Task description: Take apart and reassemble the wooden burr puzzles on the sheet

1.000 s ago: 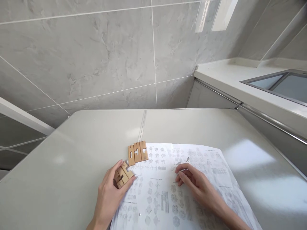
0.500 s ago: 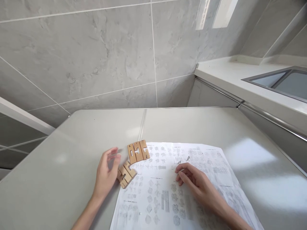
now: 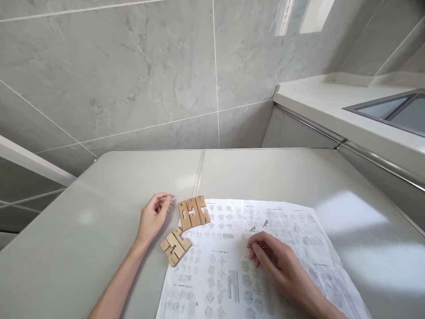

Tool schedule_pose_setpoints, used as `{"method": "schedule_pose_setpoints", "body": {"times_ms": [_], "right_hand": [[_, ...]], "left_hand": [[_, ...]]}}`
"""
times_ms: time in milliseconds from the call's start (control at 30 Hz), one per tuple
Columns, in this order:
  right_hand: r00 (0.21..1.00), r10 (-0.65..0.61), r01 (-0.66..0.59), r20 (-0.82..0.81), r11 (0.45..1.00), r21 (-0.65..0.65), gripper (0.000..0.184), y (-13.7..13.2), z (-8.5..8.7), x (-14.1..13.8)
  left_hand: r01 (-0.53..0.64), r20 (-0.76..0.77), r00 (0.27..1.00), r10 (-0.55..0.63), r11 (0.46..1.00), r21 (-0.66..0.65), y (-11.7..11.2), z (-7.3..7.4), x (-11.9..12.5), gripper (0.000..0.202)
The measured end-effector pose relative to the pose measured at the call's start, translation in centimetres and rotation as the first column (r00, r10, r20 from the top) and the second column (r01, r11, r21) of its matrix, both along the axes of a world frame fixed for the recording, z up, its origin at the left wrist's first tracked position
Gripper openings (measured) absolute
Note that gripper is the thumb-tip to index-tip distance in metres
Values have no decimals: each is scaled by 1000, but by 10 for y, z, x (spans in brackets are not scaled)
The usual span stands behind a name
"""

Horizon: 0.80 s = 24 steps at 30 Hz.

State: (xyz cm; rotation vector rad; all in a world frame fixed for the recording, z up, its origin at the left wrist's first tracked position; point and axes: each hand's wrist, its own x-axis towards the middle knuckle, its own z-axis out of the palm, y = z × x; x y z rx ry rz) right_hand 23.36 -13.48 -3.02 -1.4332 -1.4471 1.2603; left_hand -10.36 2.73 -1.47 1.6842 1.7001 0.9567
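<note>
left hand farther forward, by block "2"

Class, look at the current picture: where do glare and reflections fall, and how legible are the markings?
Head view: strong glare whitens the right side of the table, with a weaker patch at left; head view: two bright reflections show on the tiled wall, upper right; head view: the paper's small print is unreadable, while dark numerals stand out on the wooden pieces.
</note>
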Motion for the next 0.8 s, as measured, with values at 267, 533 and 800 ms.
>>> {"method": "schedule_pose_setpoints", "body": {"times_ms": [267,533,800], "right_hand": [[999,-7,6,32,1000,29,33,-1,-3,-2],[999,2,-4,51,1000,25,32,-2,-3,-2],[998,6,-8,61,1000,30,29,-1,-4,-1]], "left_hand": [[16,-52,999,-16,1000,2,0,2,2,41],[11,-56,998,-12,1000,-17,-2,4,3,36],[14,-63,998,-15,1000,-16,-2,4,4,36]]}}
